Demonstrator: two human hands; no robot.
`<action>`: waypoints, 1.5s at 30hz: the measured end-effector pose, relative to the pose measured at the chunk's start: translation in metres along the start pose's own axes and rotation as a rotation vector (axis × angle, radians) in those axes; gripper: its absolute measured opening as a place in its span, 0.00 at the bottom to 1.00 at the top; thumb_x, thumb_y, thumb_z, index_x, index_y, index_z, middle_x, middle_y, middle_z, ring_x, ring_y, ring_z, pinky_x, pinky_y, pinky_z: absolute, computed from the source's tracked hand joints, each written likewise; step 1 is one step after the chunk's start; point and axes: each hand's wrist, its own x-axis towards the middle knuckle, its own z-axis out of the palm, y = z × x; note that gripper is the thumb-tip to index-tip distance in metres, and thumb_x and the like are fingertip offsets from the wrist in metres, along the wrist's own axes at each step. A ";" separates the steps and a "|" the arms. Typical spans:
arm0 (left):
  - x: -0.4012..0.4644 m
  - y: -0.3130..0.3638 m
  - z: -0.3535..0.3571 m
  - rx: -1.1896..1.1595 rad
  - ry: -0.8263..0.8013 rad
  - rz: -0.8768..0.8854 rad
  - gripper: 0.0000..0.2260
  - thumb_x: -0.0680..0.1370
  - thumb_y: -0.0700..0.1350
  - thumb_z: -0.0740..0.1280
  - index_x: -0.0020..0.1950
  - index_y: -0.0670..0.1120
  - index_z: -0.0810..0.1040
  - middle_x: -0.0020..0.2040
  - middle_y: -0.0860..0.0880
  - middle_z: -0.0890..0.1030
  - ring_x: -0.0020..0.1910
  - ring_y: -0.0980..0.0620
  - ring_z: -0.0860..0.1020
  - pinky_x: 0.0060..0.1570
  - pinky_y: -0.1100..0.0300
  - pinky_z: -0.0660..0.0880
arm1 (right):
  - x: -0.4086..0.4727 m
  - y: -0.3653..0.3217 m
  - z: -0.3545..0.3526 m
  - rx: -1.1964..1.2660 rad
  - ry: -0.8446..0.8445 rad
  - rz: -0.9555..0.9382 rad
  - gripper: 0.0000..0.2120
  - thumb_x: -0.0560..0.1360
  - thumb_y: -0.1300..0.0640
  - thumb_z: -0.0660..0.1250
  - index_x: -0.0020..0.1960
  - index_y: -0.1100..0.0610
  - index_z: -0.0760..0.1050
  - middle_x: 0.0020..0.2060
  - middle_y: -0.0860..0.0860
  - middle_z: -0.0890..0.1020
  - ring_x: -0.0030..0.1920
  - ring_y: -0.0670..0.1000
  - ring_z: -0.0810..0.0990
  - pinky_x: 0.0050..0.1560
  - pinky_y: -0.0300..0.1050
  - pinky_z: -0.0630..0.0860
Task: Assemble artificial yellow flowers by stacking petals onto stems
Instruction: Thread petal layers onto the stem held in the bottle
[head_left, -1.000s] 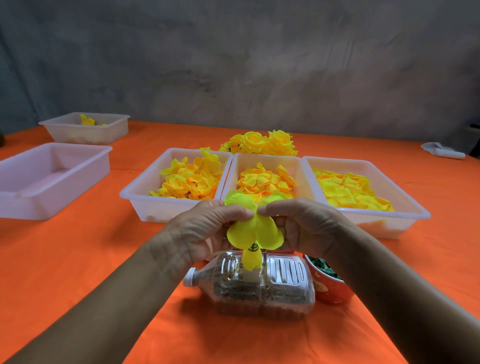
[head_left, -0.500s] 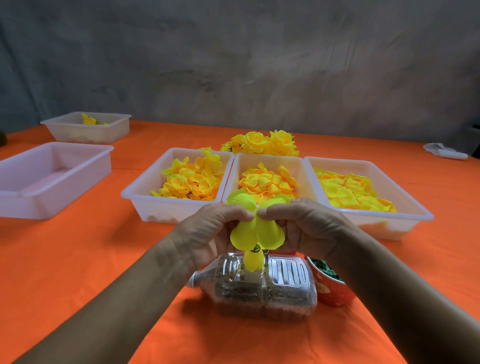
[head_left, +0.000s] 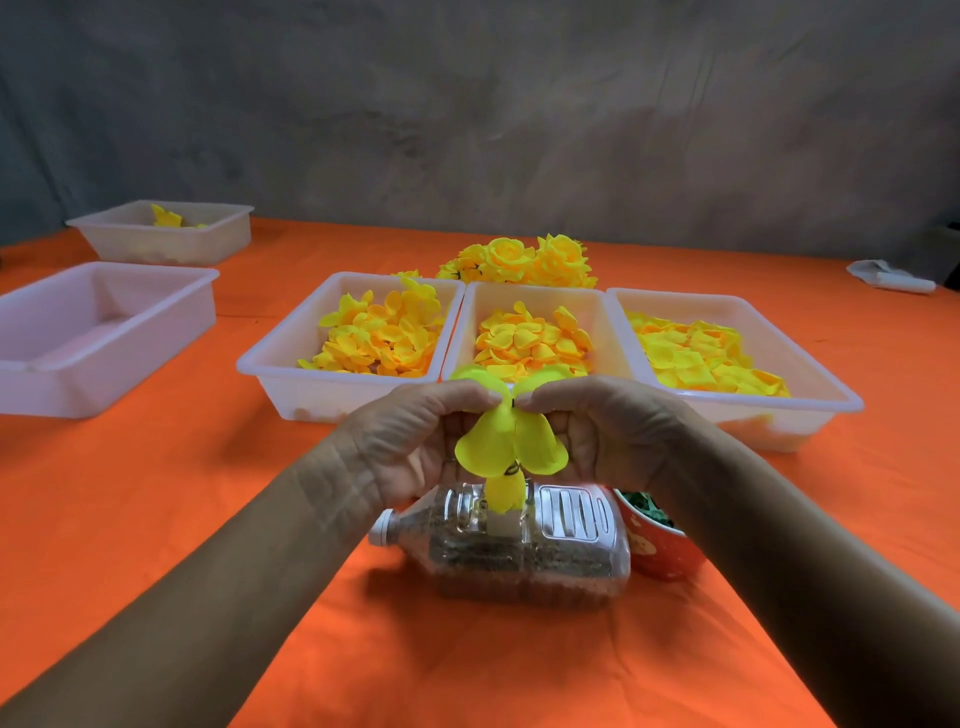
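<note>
A yellow petal piece hangs in front of me, above a clear plastic bottle lying on its side. My left hand pinches the petal piece from the left and my right hand pinches it from the right, thumbs nearly meeting at a small dark stem tip. Three white trays of yellow petals stand behind: left, middle, right. Finished yellow flowers lie in a heap beyond the trays.
An orange cloth covers the table. A large empty white tray sits at the left, a smaller tray with a few petals behind it. A red bowl with green pieces stands right of the bottle. A white object lies far right.
Both hands have kept pinching the petal piece in nearly the same place above the bottle; the petals have spread slightly lower and wider.
</note>
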 end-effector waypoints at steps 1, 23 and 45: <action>0.000 0.000 0.000 0.005 0.012 0.007 0.08 0.74 0.40 0.65 0.51 0.41 0.80 0.37 0.46 0.82 0.34 0.50 0.81 0.38 0.54 0.79 | 0.000 -0.001 0.000 -0.009 -0.001 0.003 0.05 0.76 0.63 0.61 0.46 0.62 0.76 0.31 0.55 0.84 0.29 0.50 0.83 0.31 0.44 0.80; -0.002 -0.005 -0.005 0.178 0.108 -0.087 0.10 0.72 0.42 0.69 0.54 0.44 0.80 0.33 0.49 0.78 0.25 0.55 0.73 0.28 0.64 0.73 | 0.012 -0.017 -0.012 -0.448 -0.004 -0.046 0.11 0.70 0.71 0.69 0.52 0.65 0.79 0.42 0.58 0.83 0.35 0.51 0.83 0.34 0.42 0.80; 0.001 -0.018 -0.008 0.262 0.124 -0.074 0.06 0.71 0.37 0.69 0.43 0.47 0.78 0.29 0.51 0.79 0.26 0.56 0.76 0.29 0.64 0.71 | 0.025 -0.005 -0.020 -0.405 -0.058 -0.013 0.10 0.70 0.72 0.67 0.50 0.65 0.78 0.42 0.59 0.82 0.35 0.52 0.83 0.39 0.45 0.81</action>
